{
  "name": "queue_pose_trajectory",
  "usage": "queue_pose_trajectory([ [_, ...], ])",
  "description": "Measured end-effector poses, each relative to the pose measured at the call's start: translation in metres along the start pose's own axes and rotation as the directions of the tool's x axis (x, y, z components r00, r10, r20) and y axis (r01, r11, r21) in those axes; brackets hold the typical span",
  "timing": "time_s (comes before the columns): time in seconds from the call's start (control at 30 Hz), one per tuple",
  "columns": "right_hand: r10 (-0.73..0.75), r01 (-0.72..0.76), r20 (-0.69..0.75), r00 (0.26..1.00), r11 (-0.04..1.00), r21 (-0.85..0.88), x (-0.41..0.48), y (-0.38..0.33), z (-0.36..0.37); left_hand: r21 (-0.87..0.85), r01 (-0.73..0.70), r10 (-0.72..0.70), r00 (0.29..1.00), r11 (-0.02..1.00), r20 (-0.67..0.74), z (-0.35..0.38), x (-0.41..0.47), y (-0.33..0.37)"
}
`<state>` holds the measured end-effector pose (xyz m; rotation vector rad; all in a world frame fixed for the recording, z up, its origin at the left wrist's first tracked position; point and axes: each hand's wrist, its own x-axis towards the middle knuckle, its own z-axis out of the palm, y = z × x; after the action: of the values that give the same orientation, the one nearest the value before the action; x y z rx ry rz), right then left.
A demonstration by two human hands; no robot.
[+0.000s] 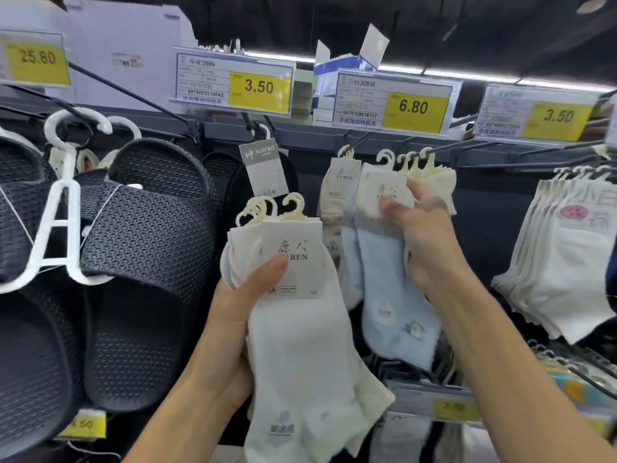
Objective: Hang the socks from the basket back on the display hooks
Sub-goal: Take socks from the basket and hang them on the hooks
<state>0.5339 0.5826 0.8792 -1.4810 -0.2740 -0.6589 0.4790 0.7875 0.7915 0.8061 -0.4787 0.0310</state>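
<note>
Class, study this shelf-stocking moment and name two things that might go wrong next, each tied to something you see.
The left hand grips several white sock pairs under one thumb; one might slide out and drop. The right hand pinches the blue pair whose hanger sits by the crowded peg; it may miss or unhook neighbours.

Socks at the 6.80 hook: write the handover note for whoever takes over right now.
Left hand: grips a bundle of white socks, hangers up, off the rack.
Right hand: holds the card of the light blue socks at the hook below the 6.80 tag; blur hides whether its hanger is on the hook.
Done: several cream pairs hang on that hook.
Left: seat the blue pair, then hang the bundle pair by pair. The basket is not in view.
</note>
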Motion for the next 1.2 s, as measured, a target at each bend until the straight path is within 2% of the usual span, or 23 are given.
queue_pose_trajectory([
  [0.17, -0.111, 0.113, 0.021, 0.994, 0.974, -0.198, 0.049, 0.005, 0.015, 0.057, -0.010, 0.007, 0.998, 0.998, 0.057, 0.008, -0.004, -0.005],
  [0.43, -0.200, 0.211, 0.080, 0.977, 0.963, -0.165, 0.074, 0.022, 0.020, 0.108, -0.006, 0.003, 1.000, 0.994, 0.026, 0.010, -0.004, -0.005],
  [0.57, -0.245, 0.259, 0.089, 0.965, 0.939, -0.226, 0.076, 0.027, 0.018, 0.128, -0.004, 0.001, 1.000, 0.992, 0.020, 0.010, -0.002, -0.006],
  [0.7, -0.236, 0.282, 0.183, 0.954, 0.913, -0.294, 0.077, 0.029, 0.019, 0.125, -0.017, 0.013, 0.999, 0.992, 0.032, 0.010, -0.001, -0.008],
  [0.83, -0.240, 0.299, 0.193, 0.952, 0.869, -0.395, 0.083, 0.031, 0.021, 0.127, -0.020, 0.016, 0.999, 0.992, 0.037, 0.009, -0.001, -0.009],
  [0.97, -0.117, 0.211, 0.226, 0.967, 0.867, -0.452, 0.077, 0.029, 0.017, 0.138, -0.021, 0.015, 0.999, 0.990, 0.041, 0.008, 0.000, -0.010],
  [1.03, -0.105, 0.199, 0.209, 0.972, 0.838, -0.508, 0.068, 0.024, 0.018, 0.129, -0.019, 0.015, 0.999, 0.992, 0.032, 0.007, 0.000, -0.010],
  [1.13, -0.230, 0.226, 0.064, 0.971, 0.798, -0.558, 0.031, 0.011, 0.017, 0.124, -0.028, 0.024, 0.999, 0.992, 0.030, 0.005, 0.000, -0.010],
  [1.2, -0.338, 0.334, 0.062, 0.939, 0.854, -0.399, -0.013, 0.003, 0.010, 0.129, -0.045, 0.041, 0.999, 0.991, 0.030, 0.004, 0.001, -0.010],
])
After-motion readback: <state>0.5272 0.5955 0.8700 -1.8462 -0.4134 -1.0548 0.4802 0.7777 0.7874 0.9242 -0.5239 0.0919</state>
